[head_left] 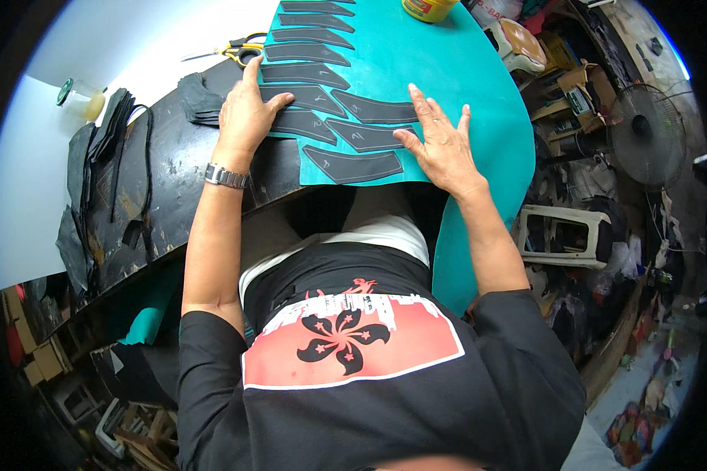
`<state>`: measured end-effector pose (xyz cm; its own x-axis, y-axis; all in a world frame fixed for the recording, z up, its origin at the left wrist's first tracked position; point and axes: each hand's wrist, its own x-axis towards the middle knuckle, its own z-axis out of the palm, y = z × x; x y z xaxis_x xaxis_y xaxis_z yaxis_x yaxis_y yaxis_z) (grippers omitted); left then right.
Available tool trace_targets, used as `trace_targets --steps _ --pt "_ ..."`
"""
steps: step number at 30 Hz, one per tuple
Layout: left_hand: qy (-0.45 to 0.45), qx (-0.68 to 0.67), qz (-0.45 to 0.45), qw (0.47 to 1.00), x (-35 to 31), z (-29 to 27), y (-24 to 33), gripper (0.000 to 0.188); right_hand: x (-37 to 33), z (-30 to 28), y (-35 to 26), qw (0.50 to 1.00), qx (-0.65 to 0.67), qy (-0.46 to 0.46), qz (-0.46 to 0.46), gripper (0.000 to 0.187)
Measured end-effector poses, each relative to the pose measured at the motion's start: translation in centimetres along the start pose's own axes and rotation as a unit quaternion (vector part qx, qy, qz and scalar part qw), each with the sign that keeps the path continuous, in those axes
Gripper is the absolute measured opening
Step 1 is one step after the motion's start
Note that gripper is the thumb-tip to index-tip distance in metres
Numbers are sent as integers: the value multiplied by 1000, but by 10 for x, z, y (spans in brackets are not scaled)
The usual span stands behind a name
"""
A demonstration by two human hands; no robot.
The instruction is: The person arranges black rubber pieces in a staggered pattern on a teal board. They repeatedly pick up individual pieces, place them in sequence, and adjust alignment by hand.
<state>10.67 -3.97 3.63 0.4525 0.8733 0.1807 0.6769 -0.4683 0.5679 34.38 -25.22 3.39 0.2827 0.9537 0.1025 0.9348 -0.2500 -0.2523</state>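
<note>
Left grip (247, 114) and right grip (444, 149), both spread and grasping nothing, rest at opposite sides of the black pieces (365, 136) laid on the teal sheet (483, 86) over the tabletop (177, 169), pieces judged light, thin, pliable, easily shifted and best taken by a long edge.

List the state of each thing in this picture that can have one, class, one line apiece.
Black pieces: lying flat, pale-outlined
Teal sheet: spread out beneath the pieces
Left hand: open, thumb over a piece
Right hand: open, fingers spread
Scissors: lying down, blade opening unclear
Dark stack: piled up
Wristwatch: worn
Fan: cannot tell whether running
</note>
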Motion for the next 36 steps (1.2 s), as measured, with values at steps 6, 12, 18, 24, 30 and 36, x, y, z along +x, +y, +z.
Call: trace_targets --steps 6,12,18,24,30,36 --pt "-40 -58 43 997 -16 -14 -5 43 -1 -12 -7 1000 -9 14 -21 78" --pt "-40 -57 40 997 -45 -18 -3 34 -8 -21 -3 977 209 34 25 79" --pt "139 203 146 958 -56 -24 27 36 1 -31 -10 689 709 146 26 98" --pt "-123 -291 131 940 -89 -9 72 32 -3 -30 -74 585 810 -17 -33 98" --pt "-229 -488 -54 841 -110 -26 39 21 -5 -28 -107 515 844 -150 -19 103" --pt "-90 -414 20 905 -130 -44 5 15 -2 -11 -143 422 868 -263 -5 98"
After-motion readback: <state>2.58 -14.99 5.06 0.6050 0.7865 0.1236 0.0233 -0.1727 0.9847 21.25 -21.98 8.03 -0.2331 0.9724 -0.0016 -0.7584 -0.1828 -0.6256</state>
